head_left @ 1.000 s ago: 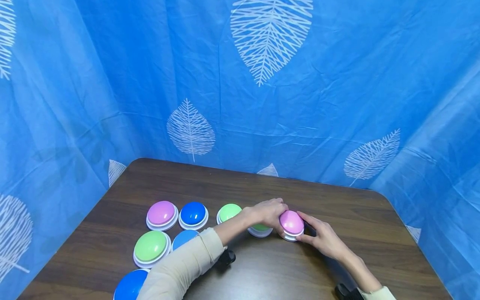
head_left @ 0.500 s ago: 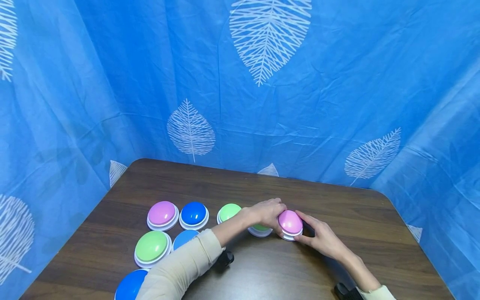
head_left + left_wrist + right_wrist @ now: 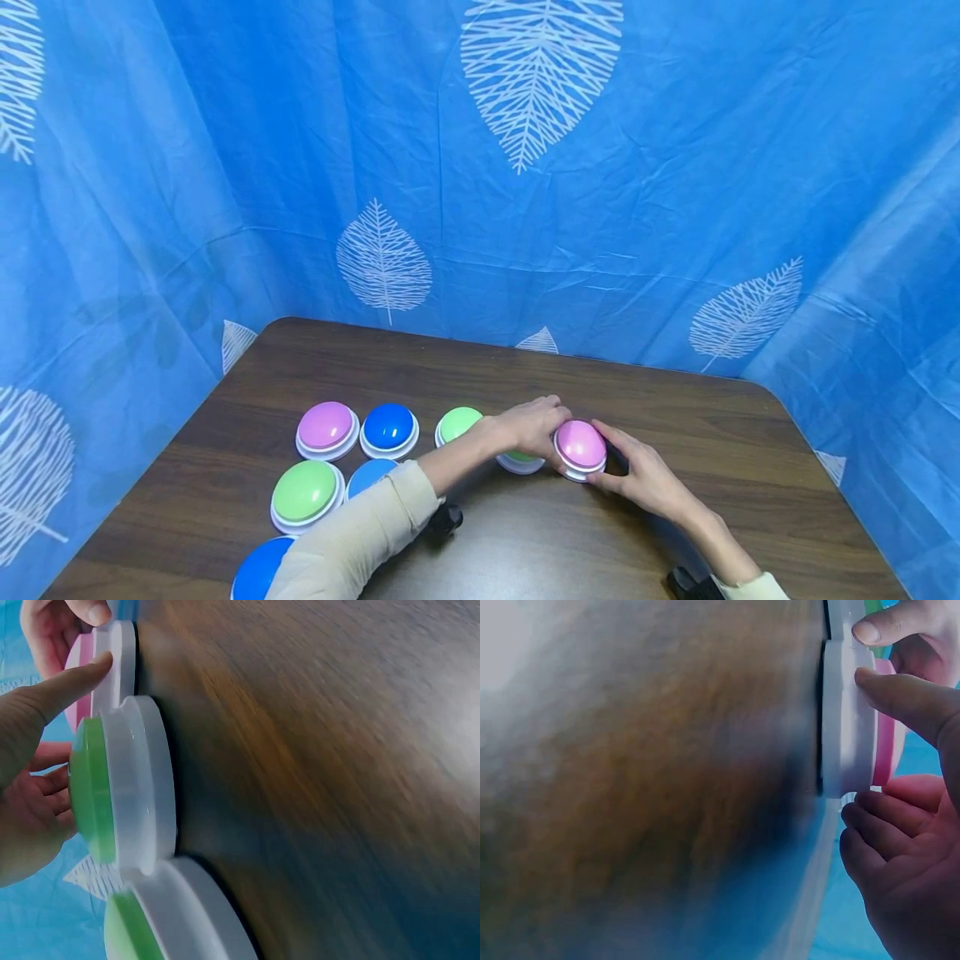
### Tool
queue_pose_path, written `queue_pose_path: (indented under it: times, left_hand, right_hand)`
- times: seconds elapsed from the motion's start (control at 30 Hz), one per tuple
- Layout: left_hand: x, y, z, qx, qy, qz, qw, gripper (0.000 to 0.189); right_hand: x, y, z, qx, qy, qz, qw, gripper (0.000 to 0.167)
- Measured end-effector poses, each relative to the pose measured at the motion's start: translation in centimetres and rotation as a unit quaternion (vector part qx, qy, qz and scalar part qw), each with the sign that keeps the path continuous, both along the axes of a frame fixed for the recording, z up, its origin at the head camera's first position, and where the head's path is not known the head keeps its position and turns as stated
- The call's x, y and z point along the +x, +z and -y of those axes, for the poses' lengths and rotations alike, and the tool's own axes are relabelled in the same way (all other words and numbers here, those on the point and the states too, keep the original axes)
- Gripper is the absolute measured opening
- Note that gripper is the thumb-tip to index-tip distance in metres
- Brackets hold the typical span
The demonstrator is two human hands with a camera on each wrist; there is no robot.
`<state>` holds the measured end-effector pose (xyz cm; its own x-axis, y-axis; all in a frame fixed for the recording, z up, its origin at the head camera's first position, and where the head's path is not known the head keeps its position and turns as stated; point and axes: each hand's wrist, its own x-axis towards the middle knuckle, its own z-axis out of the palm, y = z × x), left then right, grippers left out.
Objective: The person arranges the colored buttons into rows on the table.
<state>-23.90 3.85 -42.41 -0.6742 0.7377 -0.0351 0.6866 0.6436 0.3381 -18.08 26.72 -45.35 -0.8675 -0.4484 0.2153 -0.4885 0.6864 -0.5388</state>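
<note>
A pink dome push button (image 3: 581,444) on a round white base sits at the right end of the back row, low at the tabletop. My left hand (image 3: 534,427) holds it from the left, its thumb on the white base in the left wrist view. From the right, my right hand (image 3: 651,475) grips the same button, with the thumb (image 3: 900,697) at the base and the fingers curled round the far side. Beneath my left wrist is a green button (image 3: 91,791), partly hidden in the head view. Another green button (image 3: 457,423) stands left of it.
On the left stand a second pink button (image 3: 325,425), a dark blue one (image 3: 387,426), a green one (image 3: 303,491), a lighter blue one (image 3: 371,477) and a large blue one (image 3: 258,569). My left sleeve partly covers these last two. A blue leaf-print curtain (image 3: 622,208) surrounds the brown table (image 3: 525,542).
Between both hands, the pink button has shifted slightly left towards the green one and sits flatter. The other buttons keep their places.
</note>
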Motion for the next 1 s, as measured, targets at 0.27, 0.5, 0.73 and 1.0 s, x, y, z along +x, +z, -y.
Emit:
queue_pose_path:
  times: [0.27,0.5,0.73,1.0]
  left_hand:
    - [0.9,0.9,4.5,-0.001,0.037,-0.018,0.9991,0.080]
    - [2.5,2.3,9.4,0.041,0.061,-0.019,0.9971,0.083]
    - [4.4,3.0,15.3,0.047,0.108,-0.012,0.9930,0.077]
    - [5.4,3.7,20.8,-0.003,0.174,0.030,0.9842,0.071]
  right_hand:
    - [-0.4,1.0,2.3,0.002,0.006,-0.060,0.9982,0.076]
    - [-1.0,2.7,6.2,-0.011,0.038,-0.065,0.9971,0.082]
    - [-1.7,3.7,12.3,0.004,0.113,-0.063,0.9916,0.082]
    - [-2.3,3.6,19.0,0.086,0.160,-0.040,0.9826,0.078]
